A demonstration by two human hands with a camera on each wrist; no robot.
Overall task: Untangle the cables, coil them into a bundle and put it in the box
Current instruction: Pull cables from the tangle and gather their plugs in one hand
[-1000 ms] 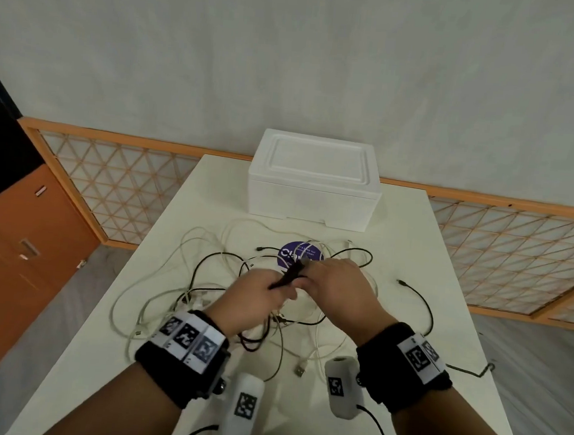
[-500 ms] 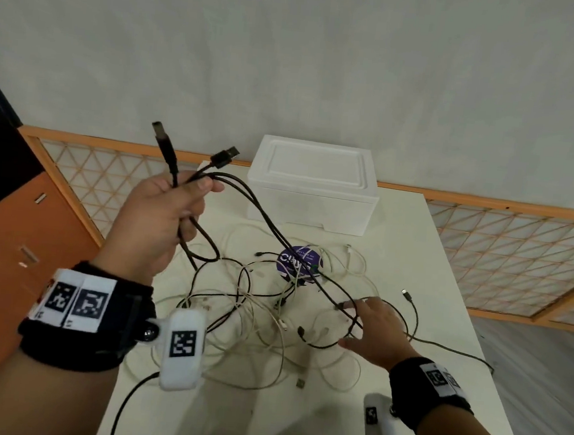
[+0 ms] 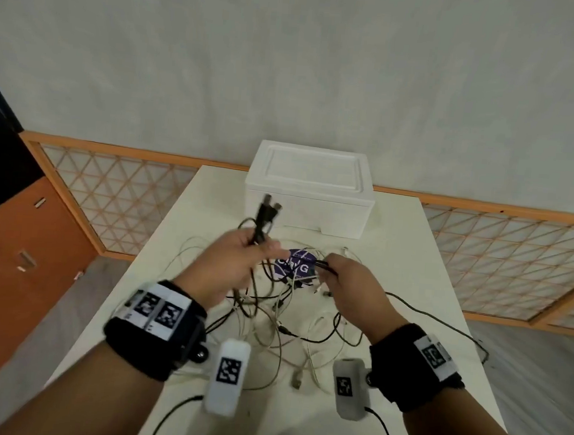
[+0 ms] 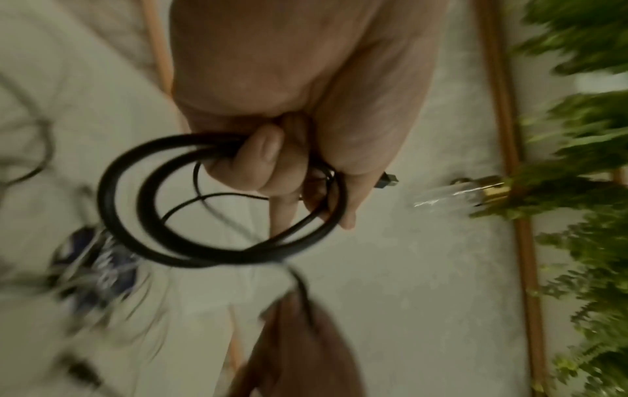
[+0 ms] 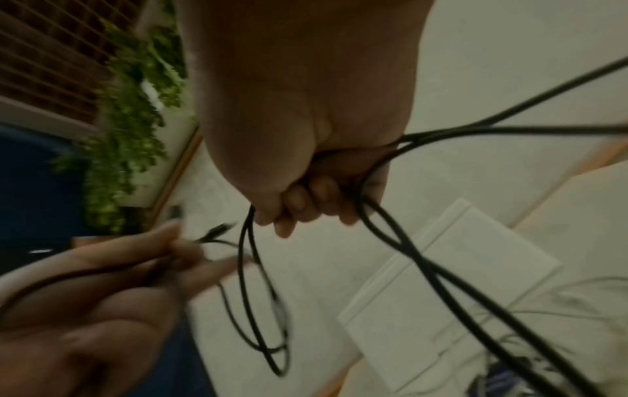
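Left hand [image 3: 237, 265] raised in front of white foam box [image 3: 310, 188], fingers curled round black cable [image 4: 217, 220] already in two loops, plugs poking up toward box. Right hand [image 3: 352, 284] lower, near purple disc [image 3: 295, 267], fingers closed on two black strands. Rest of cables [image 3: 280, 323], white and black, still heaped on table [image 3: 430, 249] between box and person. Box lid is on. Judgement: cable light, limp, somewhat springy; loops may slip open. Better grip where loops cross, feed slack gently so knots do not tighten.
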